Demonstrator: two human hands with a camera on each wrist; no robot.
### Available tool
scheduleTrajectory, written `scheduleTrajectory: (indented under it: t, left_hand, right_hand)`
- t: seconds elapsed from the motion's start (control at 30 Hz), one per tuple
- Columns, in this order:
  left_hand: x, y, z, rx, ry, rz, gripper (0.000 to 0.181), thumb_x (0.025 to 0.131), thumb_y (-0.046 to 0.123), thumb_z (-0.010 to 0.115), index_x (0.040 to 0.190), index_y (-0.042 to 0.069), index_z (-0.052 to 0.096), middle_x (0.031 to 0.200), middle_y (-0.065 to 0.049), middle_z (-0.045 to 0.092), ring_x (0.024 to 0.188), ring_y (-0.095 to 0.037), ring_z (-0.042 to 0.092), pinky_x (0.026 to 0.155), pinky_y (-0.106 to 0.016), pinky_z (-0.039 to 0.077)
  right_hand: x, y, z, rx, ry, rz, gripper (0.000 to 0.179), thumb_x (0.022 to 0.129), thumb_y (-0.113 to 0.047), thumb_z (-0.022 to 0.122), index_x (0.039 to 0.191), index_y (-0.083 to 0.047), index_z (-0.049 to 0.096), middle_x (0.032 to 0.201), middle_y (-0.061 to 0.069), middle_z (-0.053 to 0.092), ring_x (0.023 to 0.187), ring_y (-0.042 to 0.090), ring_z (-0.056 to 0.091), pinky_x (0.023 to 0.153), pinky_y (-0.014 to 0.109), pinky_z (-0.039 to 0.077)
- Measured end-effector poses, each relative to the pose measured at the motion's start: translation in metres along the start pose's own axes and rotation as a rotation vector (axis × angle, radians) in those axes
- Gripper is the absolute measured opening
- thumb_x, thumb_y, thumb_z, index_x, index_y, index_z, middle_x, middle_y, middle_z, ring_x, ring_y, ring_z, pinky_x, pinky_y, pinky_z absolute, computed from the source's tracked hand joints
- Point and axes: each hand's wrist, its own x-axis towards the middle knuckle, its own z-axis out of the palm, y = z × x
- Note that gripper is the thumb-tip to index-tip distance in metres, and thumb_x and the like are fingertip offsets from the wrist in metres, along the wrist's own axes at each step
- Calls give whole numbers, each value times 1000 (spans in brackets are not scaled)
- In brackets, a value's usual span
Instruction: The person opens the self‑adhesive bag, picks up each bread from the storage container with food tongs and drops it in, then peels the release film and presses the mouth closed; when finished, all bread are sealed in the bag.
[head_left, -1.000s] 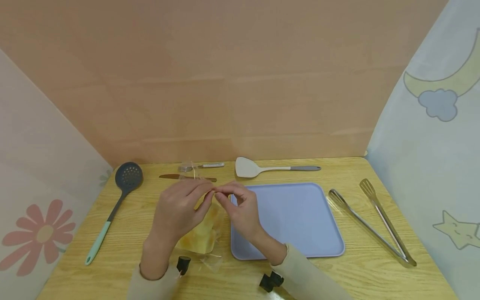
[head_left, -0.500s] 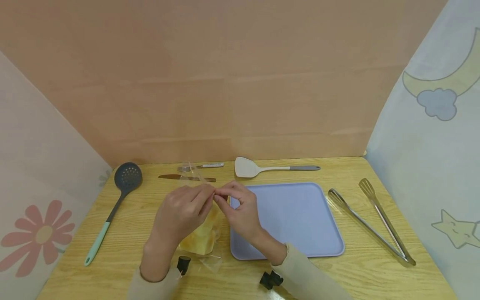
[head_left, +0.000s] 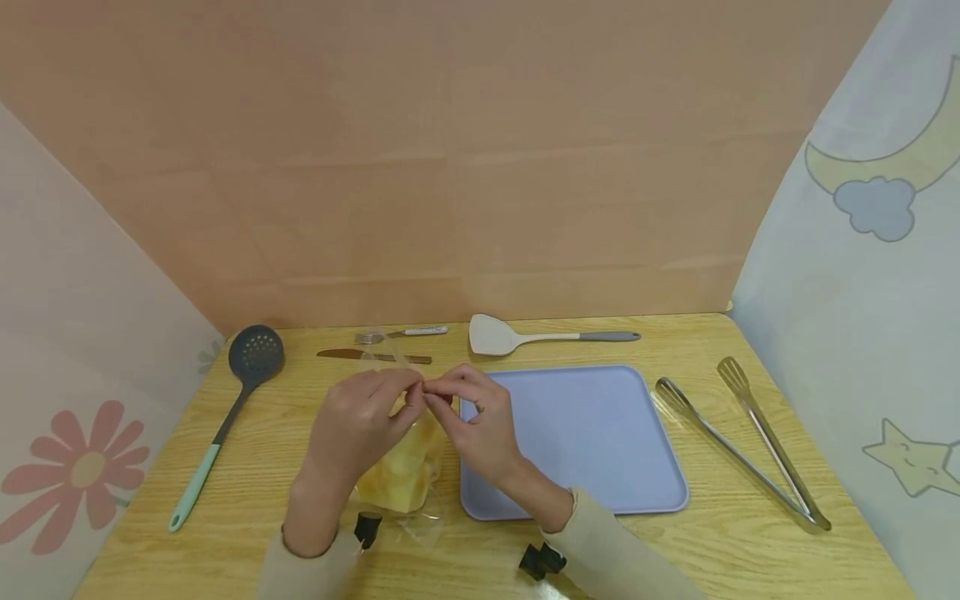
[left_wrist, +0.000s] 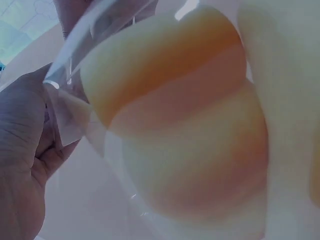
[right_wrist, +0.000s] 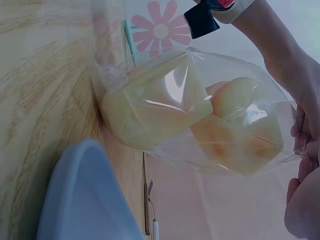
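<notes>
A clear plastic bag (right_wrist: 200, 57) stands upright on the table, with pale yellow bread buns (right_wrist: 240, 125) browned in places inside it. My left hand (head_left: 360, 417) pinches the bag's top edge between thumb and index finger. Facing it, my right hand (head_left: 483, 425) pinches the same edge, the two sets of fingertips almost meeting. In the head view the hands partly cover the bread (head_left: 397, 475). The bag's film and the buns fill most of the left wrist view, with fingers on the film at the left side.
A lilac tray (head_left: 577, 442) lies right of the bag, metal tongs (head_left: 750, 450) further right. Behind are a fork (head_left: 401, 334), a knife (head_left: 345, 353) and a white spatula (head_left: 498, 335). A dark skimmer (head_left: 257, 354) with a green handle lies at left.
Both hands' fingertips have shifted slightly left along the bag's edge, and the left fingers have changed their pinch. The loose film above the hands has sunk a little.
</notes>
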Motion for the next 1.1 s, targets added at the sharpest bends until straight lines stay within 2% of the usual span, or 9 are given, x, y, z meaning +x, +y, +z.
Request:
scheduleTrajectory:
  t: [0.13, 0.23, 0.33, 0.53, 0.73, 0.83, 0.97, 1.1]
  left_hand:
    - [-3, -3, 2, -109, -8, -118, 8, 93, -3, 69, 95, -4, 76, 82, -13, 80, 61, -20, 74, 52, -33, 62]
    - [-3, -4, 7, -154, 8, -184, 12, 84, -8, 76, 95, -4, 77, 84, -13, 80, 64, -21, 77, 54, -35, 64]
    - [-4, -4, 12, -185, 45, -221, 14, 82, -11, 76, 94, -4, 78, 84, -13, 80, 64, -22, 76, 54, -35, 64]
    - [-6, -5, 18, -209, 94, -287, 13, 84, -11, 75, 94, -3, 78, 83, -13, 80, 64, -22, 76, 55, -36, 64]
    - [-9, -11, 12, -187, 171, -392, 9, 87, -6, 75, 94, -1, 77, 81, -12, 79, 64, -24, 75, 57, -39, 63]
    - [-8, -13, 9, -199, 197, -423, 8, 89, -5, 75, 95, 0, 77, 82, -10, 79, 65, -25, 74, 62, -31, 62]
    - [-8, -15, 7, -272, 237, -548, 5, 95, -5, 73, 98, -3, 77, 86, -12, 80, 68, -16, 70, 71, -14, 55]
    - [-8, -16, 5, -407, 324, -691, 6, 102, -6, 69, 101, -9, 75, 90, -16, 80, 72, 1, 70, 70, -11, 52]
  right_hand:
    - [-1, 0, 1, 85, 5, 87, 16, 96, 13, 77, 108, 4, 84, 95, 11, 75, 83, 15, 66, 71, 26, 59]
    - [-2, 0, 2, 143, 18, 144, 13, 99, 10, 75, 110, 6, 82, 97, 16, 75, 90, 12, 66, 79, 24, 60]
    - [-2, 0, 2, 172, 24, 177, 14, 100, 10, 75, 112, 7, 81, 101, 21, 75, 93, 11, 66, 83, 23, 59]
    - [0, 0, 3, 211, 36, 226, 15, 98, 12, 75, 112, 9, 80, 106, 27, 77, 96, 9, 67, 85, 20, 58]
    - [0, -1, 3, 199, 46, 220, 10, 100, 11, 75, 108, 10, 80, 100, 30, 75, 92, 9, 66, 82, 20, 57]
    - [0, -3, 2, 202, 59, 244, 9, 101, 8, 75, 109, 9, 80, 100, 30, 74, 90, 8, 67, 78, 19, 56]
    - [-1, -5, 1, 233, 80, 286, 10, 101, 4, 77, 109, 11, 79, 99, 25, 75, 83, 7, 66, 73, 18, 54]
    - [-3, -6, 0, 280, 112, 329, 18, 101, 2, 78, 113, 15, 75, 95, 12, 75, 77, 5, 63, 68, 16, 52]
